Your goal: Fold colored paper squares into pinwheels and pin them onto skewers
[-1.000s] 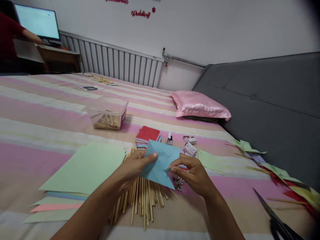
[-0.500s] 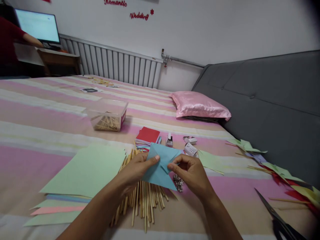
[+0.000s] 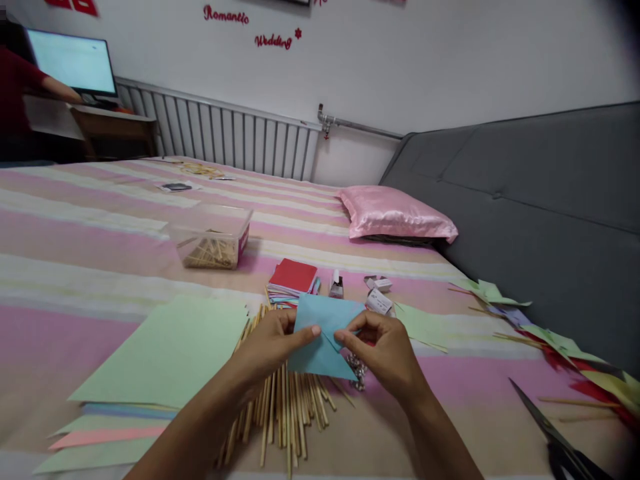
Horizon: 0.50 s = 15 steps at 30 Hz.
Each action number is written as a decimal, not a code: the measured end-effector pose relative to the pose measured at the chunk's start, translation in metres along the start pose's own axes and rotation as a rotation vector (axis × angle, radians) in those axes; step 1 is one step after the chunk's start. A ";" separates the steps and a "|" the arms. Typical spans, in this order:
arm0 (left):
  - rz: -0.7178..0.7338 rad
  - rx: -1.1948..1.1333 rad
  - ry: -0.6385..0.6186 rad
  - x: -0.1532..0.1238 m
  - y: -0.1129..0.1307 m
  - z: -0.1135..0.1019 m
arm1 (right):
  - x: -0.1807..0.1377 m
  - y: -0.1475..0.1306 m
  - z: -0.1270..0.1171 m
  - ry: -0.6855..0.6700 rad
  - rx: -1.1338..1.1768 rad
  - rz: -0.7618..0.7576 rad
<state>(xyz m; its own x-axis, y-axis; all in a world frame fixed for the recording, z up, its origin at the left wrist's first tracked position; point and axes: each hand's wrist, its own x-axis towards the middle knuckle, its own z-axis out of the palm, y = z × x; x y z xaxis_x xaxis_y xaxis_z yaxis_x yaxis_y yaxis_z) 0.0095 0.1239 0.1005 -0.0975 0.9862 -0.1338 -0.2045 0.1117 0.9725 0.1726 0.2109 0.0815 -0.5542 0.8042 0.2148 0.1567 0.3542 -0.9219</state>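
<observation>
Between my hands is a square of blue paper (image 3: 317, 357) with cuts running in from its corners. My left hand (image 3: 285, 333) grips its left side, thumb on top and fingers behind. With thumb and forefinger, my right hand (image 3: 377, 343) pinches a cut flap near the paper's middle. Beneath the paper lies a spread bundle of thin wooden sticks (image 3: 285, 417). A small heap of silvery metal pins (image 3: 357, 371) is partly hidden behind the paper's right corner. Just beyond sits a stack of small paper squares (image 3: 294, 275), red on top.
Large coloured sheets (image 3: 165, 353) lie to the left, green uppermost. A clear plastic box (image 3: 213, 247) holds short sticks. Small boxes (image 3: 379, 301) and scissors (image 3: 547, 427) lie to the right, near paper pinwheels (image 3: 560, 343). A pink pillow (image 3: 397, 213) rests by the grey headboard. A person sits at a monitor (image 3: 75, 61).
The camera view has tilted slightly, so the background sits lower. My left hand has turned the blue paper a little; my right hand keeps its pinch on the flap.
</observation>
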 end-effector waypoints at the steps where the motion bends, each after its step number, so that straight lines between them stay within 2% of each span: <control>1: 0.005 0.009 0.011 0.001 -0.001 0.000 | 0.000 -0.001 0.000 -0.003 0.002 0.002; 12: -0.021 0.031 0.063 0.010 -0.021 -0.004 | -0.004 -0.009 0.001 0.015 -0.118 -0.054; 15: -0.023 0.033 0.073 0.010 -0.022 -0.003 | -0.005 -0.008 0.002 0.043 -0.117 -0.110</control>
<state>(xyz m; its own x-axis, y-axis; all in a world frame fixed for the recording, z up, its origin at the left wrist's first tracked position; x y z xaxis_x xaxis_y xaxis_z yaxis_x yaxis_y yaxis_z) 0.0104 0.1309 0.0770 -0.1643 0.9719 -0.1683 -0.1757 0.1391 0.9746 0.1729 0.2032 0.0872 -0.5381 0.7765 0.3280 0.1930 0.4923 -0.8488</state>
